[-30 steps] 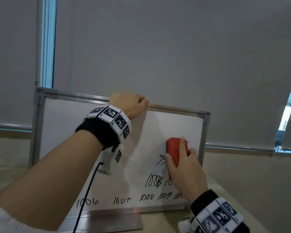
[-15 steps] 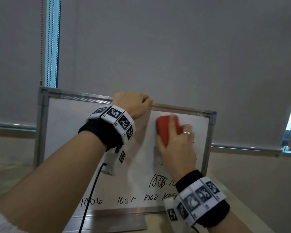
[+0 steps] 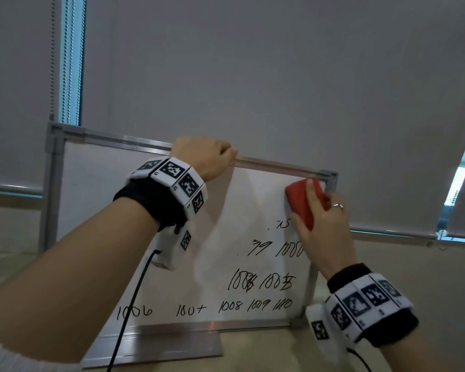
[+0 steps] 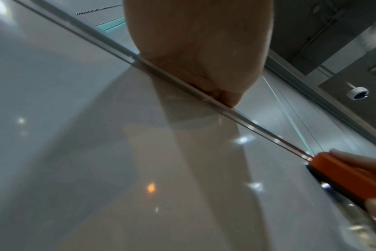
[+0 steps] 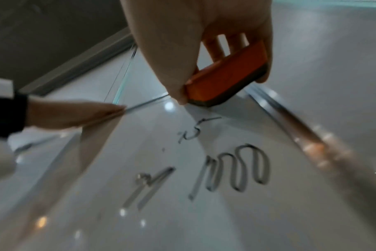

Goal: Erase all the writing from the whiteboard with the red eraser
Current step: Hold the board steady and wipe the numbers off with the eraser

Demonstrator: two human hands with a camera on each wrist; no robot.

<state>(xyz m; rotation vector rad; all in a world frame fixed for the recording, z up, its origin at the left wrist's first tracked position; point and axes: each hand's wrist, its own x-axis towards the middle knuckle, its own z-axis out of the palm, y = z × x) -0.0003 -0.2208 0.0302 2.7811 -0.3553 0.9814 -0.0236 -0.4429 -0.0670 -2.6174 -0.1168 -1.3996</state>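
Observation:
A metal-framed whiteboard [image 3: 97, 210] stands upright on a table. Black handwritten numbers [image 3: 266, 283] fill its lower right and bottom row; its upper part is wiped clean. My left hand [image 3: 207, 159] grips the top frame rail [image 4: 110, 44] near the middle. My right hand [image 3: 320, 224] holds the red eraser [image 3: 302, 202] flat against the board at the top right corner, thumb on one side, fingers on the other. In the right wrist view the eraser [image 5: 227, 74] sits just above a faint "5" [image 5: 195, 130] and "1000" [image 5: 236, 168].
The board's metal base foot [image 3: 156, 345] rests on the beige table [image 3: 266, 350]. Grey roller blinds [image 3: 253, 76] hang right behind the board. A black cable [image 3: 126, 312] hangs from my left wrist in front of the board.
My right hand carried the eraser up from the middle-right of the board, then rightward into the top right corner. Writing it covered earlier now shows below it. The left hand kept its grip.

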